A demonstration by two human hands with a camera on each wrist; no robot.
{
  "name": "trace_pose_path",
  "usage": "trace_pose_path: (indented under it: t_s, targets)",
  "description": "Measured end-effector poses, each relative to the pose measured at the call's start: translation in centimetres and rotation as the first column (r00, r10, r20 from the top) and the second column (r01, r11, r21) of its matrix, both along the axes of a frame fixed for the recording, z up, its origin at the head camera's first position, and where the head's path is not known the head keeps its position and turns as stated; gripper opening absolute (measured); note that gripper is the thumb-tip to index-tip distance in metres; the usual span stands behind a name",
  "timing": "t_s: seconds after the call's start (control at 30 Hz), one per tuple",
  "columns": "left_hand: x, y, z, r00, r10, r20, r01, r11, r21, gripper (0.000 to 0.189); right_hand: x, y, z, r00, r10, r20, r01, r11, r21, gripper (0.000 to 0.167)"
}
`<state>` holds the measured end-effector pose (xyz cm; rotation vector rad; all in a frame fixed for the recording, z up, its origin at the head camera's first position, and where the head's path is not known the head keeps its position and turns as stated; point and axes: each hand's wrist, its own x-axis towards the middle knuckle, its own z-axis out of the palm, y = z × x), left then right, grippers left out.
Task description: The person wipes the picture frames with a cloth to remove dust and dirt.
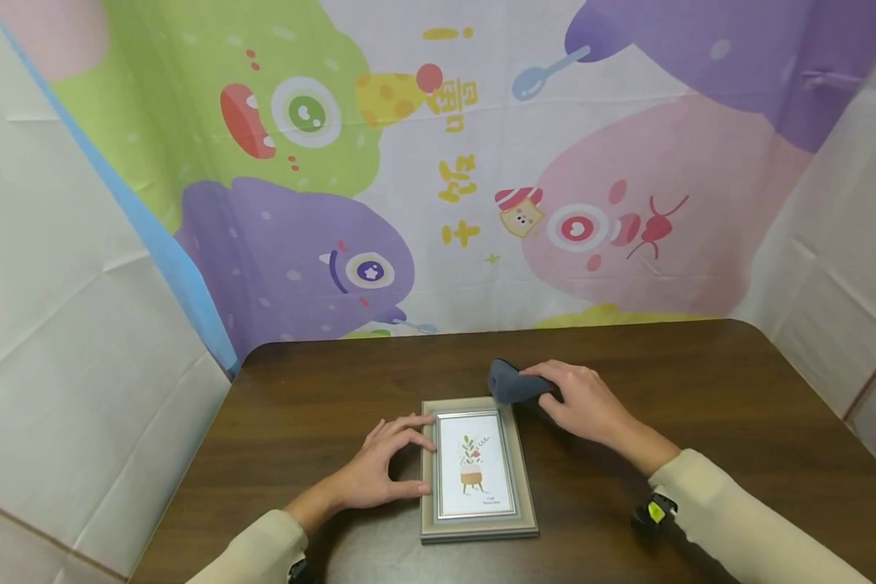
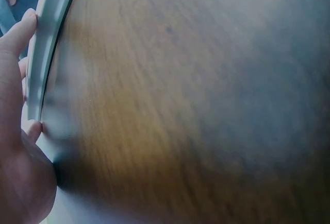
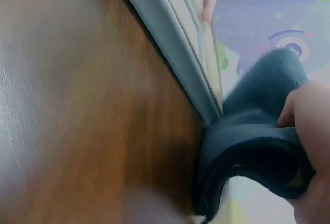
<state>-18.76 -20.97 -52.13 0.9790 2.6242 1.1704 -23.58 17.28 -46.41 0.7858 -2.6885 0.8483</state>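
Observation:
A picture frame lies face up on the table, its pale silvery border around a print of a plant in a footed pot. My left hand rests at its left side, with spread fingertips and thumb touching the border. In the left wrist view the thumb lies along the frame's edge. Between thumb and fingers, my right hand grips a dark blue-grey cloth at the frame's far right corner. The right wrist view shows the cloth bunched and looped, against that corner.
The dark wooden table has rounded far corners. Behind it hangs a curtain with cartoon monsters, and pale panels stand at both sides. A dark strap with a yellow-green patch sits on the right wrist.

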Motion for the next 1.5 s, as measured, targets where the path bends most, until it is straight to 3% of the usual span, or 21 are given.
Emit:
trace_pose_path:
  t_s: [0.13, 0.3, 0.4, 0.57, 0.93, 1.5]
  targets:
    - [0.0, 0.1, 0.0, 1.000, -0.002, -0.003, 0.002, 1.000, 0.000, 0.044, 0.0, -0.6, -0.7, 0.986, -0.077, 0.151, 0.092, 0.991, -0.094, 0.036]
    - [0.0, 0.1, 0.0, 1.000, -0.003, -0.005, 0.003, 1.000, 0.002, 0.043, 0.1, -1.6, -1.3, 0.940, -0.113, 0.321, 0.167, 0.975, -0.145, 0.040]
    - [0.0, 0.0, 0.0, 1.000, -0.002, -0.007, 0.002, 1.000, 0.006, 0.042, 0.1, -2.2, -1.6, 0.917, -0.121, 0.379, 0.191, 0.970, -0.152, 0.043]
    - [0.0, 0.0, -0.1, 1.000, 0.000, -0.011, 0.000, 1.000, 0.000, 0.042, 0.0, -2.5, -1.9, 0.907, -0.133, 0.400, 0.212, 0.964, -0.162, 0.043]
    - [0.0, 0.0, 0.0, 1.000, -0.001, -0.005, 0.001, 1.000, -0.001, 0.043, 0.3, -2.3, -1.7, 0.910, -0.081, 0.406, 0.161, 0.973, -0.168, 0.049]
    - [0.1, 0.1, 0.2, 1.000, 0.001, 0.017, -0.001, 1.000, 0.000, 0.043, 4.0, -1.8, -2.1, 0.884, -0.027, 0.466, 0.168, 0.950, -0.263, 0.051]
